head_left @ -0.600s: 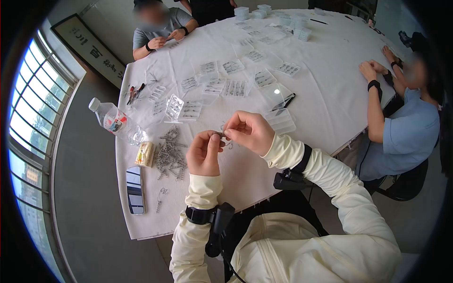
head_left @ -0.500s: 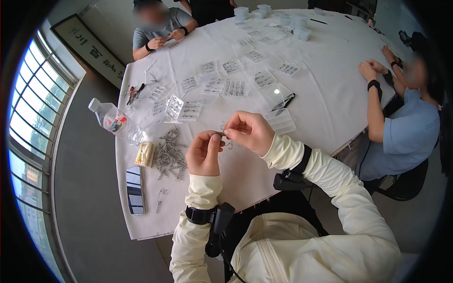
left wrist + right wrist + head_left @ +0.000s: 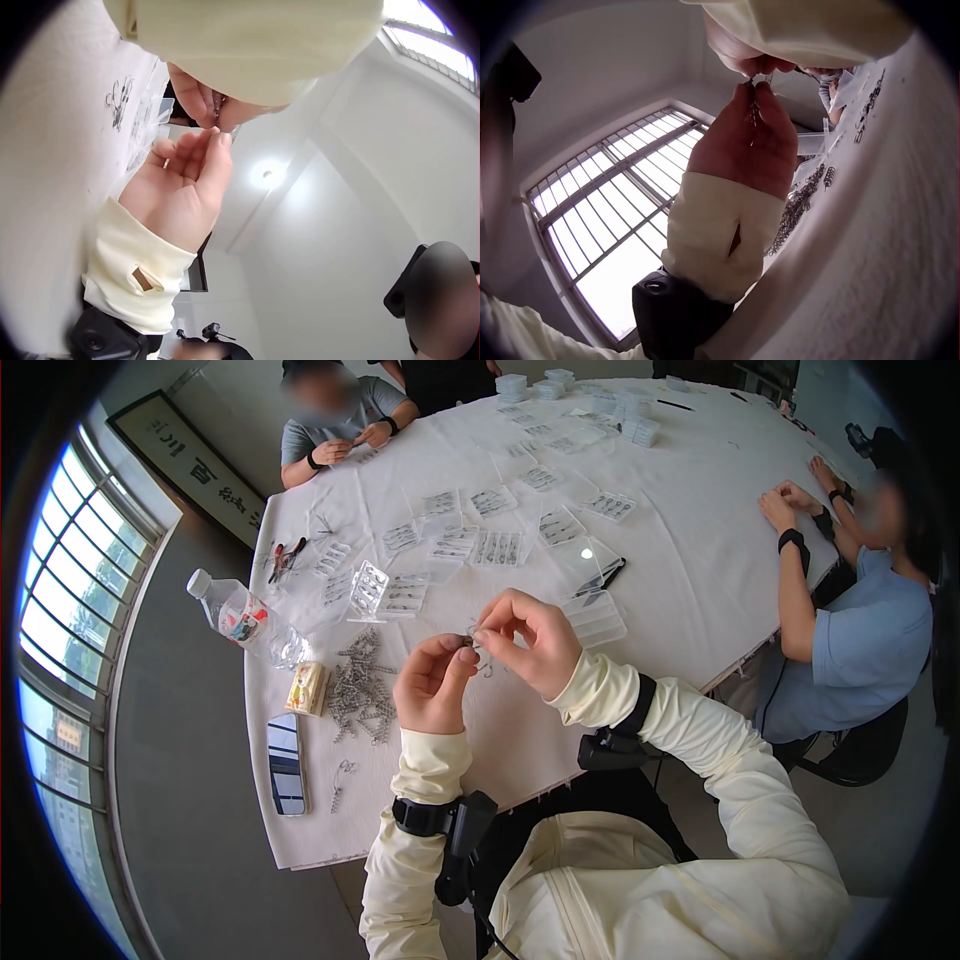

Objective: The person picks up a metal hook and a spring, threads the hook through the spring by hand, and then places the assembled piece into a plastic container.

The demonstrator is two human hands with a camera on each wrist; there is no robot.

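White-clothed surface point(image 3: 700, 560) below, the small metal piece point(image 3: 469, 642) is held mid-air, pinched by fingertips of the left hand point(image 3: 433, 685) and right hand point(image 3: 532, 643), coil heap point(image 3: 360, 695) at eight o'clock; probably best steadied by the left, with small adjustments made by the right.

Held piece point(image 3: 217, 103): I am reading it as dark metal, faintly glinting. Coil heap point(image 3: 360, 692): bare metal wire, is shining dully near the left edge of the table point(image 3: 700, 490). Phone point(image 3: 286, 768): smooth, glossy, is mirroring light by the near left corner. Bottle point(image 3: 243, 616): clear, shiny plastic, is standing at the left edge. Boxes point(image 3: 500, 547): transparent plastic, are gleaming. Tablecloth point(image 3: 680, 610): white, matt, is creasing softly. Sleeves point(image 3: 712, 748): matt cream cloth, are wrinkling.
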